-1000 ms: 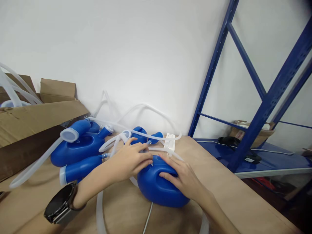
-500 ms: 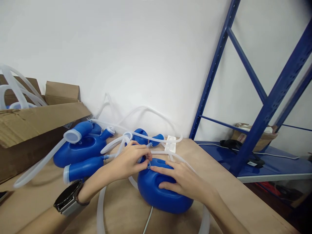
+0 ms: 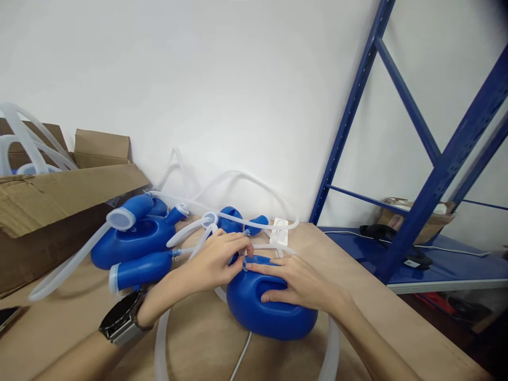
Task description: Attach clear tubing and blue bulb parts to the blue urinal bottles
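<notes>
A blue plastic bottle with a recessed handle lies on its side on the table. At its neck end my left hand is closed in a pinch, fingertips by a small clear plastic piece. The neck itself is mostly hidden behind those fingers. My right hand lies over the bottle and steadies it, thumb at the handle recess. Its index fingertip touches the clear piece.
More blue bottles with clear hoses lie at left, beside a loose blue spout. An open cardboard box holds hoses. A white packet sits near the wall. A blue shelf rack stands right, a phone far left.
The view has shifted slightly. Both hands stay at the bottle's neck end, with the left fingers a little closer over the clear piece.
</notes>
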`<action>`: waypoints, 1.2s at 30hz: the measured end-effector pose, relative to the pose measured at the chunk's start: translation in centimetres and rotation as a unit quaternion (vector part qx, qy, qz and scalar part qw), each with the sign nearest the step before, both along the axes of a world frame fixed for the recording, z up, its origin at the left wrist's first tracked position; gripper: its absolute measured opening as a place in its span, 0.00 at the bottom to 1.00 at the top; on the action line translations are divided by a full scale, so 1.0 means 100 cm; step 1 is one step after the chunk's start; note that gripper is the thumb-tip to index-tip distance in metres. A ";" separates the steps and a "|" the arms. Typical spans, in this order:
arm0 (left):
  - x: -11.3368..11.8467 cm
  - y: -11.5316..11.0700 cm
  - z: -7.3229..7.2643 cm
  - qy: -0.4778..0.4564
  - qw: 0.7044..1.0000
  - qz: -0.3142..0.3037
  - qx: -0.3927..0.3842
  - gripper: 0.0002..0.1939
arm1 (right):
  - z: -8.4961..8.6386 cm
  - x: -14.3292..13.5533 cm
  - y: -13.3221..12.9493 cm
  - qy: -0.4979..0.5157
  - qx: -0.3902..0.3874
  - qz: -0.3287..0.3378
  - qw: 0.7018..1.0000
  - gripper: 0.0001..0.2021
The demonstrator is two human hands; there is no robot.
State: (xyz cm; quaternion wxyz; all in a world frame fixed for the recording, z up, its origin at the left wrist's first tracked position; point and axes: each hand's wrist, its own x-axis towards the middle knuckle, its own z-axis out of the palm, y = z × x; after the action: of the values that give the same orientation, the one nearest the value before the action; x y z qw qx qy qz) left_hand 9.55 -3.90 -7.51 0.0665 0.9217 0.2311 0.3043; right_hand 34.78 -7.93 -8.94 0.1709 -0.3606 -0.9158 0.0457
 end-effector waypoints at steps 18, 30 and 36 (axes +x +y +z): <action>0.000 -0.003 0.007 0.053 0.999 0.002 -0.006 0.08 | -0.002 0.003 -0.002 -0.006 -0.010 0.008 1.000 0.28; 0.006 -0.003 -0.004 -0.006 1.000 0.012 0.010 0.10 | -0.001 0.001 0.000 -0.020 0.000 0.002 1.000 0.34; 0.005 -0.002 -0.006 -0.005 1.000 0.008 0.016 0.10 | -0.001 0.002 -0.001 -0.029 0.001 0.012 1.000 0.37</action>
State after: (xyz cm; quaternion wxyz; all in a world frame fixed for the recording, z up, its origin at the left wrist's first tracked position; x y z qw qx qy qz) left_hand 10.07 -4.14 -8.15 0.0510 0.9191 0.2332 0.3134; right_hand 34.96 -8.02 -9.04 0.1438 -0.3505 -0.9248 0.0364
